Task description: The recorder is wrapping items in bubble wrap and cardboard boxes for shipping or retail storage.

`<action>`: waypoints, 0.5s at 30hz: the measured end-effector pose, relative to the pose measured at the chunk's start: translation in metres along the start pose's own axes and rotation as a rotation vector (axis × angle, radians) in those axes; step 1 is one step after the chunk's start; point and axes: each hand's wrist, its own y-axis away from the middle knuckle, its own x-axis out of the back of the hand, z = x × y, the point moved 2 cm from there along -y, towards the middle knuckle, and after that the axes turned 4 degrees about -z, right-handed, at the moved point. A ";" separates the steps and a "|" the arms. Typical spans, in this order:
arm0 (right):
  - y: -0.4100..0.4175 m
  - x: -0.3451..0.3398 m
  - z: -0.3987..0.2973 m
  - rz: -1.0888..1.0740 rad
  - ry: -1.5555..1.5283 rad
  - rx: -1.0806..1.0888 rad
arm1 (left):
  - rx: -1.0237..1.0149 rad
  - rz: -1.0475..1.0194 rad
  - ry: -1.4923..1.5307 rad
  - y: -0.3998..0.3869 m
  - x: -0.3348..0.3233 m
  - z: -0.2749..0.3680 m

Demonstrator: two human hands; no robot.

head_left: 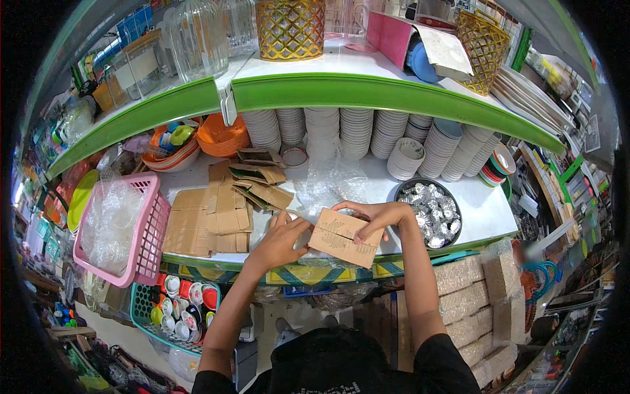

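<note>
My right hand (376,219) grips a small brown cardboard box (344,238) at its right side, thumb on the top face, above the shelf's front edge. The box bears faint writing. Just left of it is my left hand (284,236), its fingers curved around a small clear, round-rimmed item (298,235), mostly hidden by the hand. Crumpled bubble wrap (334,180) lies behind the box. Flattened cardboard pieces (189,221) and folded carton flaps (266,192) lie to the left. To the right stands a dark round pan (427,246) full of small fluted metal moulds (433,209).
Stacks of white bowls (354,133) and orange bowls (224,138) line the shelf's back. A green-edged upper shelf (344,93) overhangs them. A pink plastic basket (156,221) with bubble wrap stands at left; bubble-wrapped cartons (462,300) are below right.
</note>
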 end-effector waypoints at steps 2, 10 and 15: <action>0.003 -0.001 0.000 0.005 0.001 -0.008 | 0.028 -0.090 -0.020 0.000 -0.002 -0.001; -0.007 0.010 0.005 -0.097 0.009 -0.006 | 0.065 -0.248 0.026 0.000 -0.003 -0.009; -0.025 0.011 -0.006 -0.168 0.043 0.051 | 0.118 -0.231 0.023 0.002 -0.007 -0.016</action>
